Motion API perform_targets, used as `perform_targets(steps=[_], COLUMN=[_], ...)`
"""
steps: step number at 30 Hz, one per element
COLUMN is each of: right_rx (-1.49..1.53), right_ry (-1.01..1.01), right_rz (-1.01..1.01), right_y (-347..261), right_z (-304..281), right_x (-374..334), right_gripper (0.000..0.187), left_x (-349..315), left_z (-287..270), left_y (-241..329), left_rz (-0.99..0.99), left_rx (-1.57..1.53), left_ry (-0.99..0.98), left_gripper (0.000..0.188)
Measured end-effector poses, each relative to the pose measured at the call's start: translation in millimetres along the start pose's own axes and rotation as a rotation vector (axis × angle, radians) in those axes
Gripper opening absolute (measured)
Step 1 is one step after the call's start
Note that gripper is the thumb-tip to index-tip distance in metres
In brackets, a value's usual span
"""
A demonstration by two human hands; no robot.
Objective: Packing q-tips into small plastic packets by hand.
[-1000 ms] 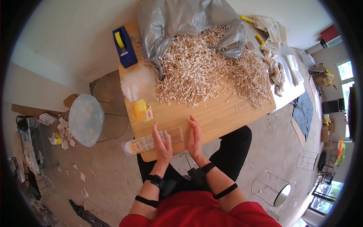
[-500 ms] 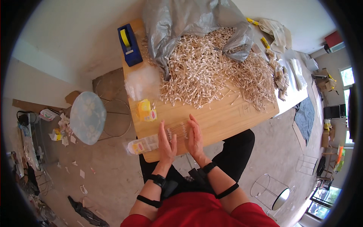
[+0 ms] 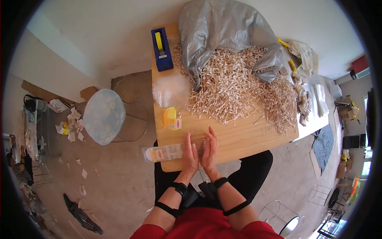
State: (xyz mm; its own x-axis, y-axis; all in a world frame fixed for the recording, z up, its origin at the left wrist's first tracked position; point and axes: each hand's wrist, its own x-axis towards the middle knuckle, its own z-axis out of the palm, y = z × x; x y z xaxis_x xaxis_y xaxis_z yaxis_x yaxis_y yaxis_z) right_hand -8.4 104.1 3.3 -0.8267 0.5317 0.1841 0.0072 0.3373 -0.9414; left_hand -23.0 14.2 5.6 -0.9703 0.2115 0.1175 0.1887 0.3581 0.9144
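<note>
A row of cotton swabs lies near the table's front edge between my two hands. My left hand is along its left side and my right hand along its right, palms facing. The fingers of both are stretched out, touching the row's ends rather than wrapping round it. Left of my left hand, against it, is a clear plastic package with a white and yellow label; my hand covers its right end. Just beyond sit small yellow-and-white printed cards.
A big heap of loose cotton swabs spills from a grey plastic bag. To the left are clear plastic bags and a blue tape dispenser. A covered round stool stands left of the wooden table.
My hands have come closer together, squeezing the row of swabs narrower. The whole view has shifted, so the table appears farther right and lower.
</note>
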Motion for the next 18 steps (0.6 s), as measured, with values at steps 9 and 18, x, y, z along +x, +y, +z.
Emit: perform_targets(steps=[9, 18], right_rx=[0.142, 0.178], right_ry=[-0.063, -0.075], right_rz=[0.072, 0.076], right_y=[1, -4], right_z=[6, 31], right_x=[-2, -17], right_gripper=[0.027, 0.027], left_x=[1, -4], left_z=[2, -21], left_y=[4, -8], left_rz=[-0.006, -0.058], left_rx=[0.025, 0.005], left_ry=[0.036, 0.054], left_gripper=[0.049, 0.05])
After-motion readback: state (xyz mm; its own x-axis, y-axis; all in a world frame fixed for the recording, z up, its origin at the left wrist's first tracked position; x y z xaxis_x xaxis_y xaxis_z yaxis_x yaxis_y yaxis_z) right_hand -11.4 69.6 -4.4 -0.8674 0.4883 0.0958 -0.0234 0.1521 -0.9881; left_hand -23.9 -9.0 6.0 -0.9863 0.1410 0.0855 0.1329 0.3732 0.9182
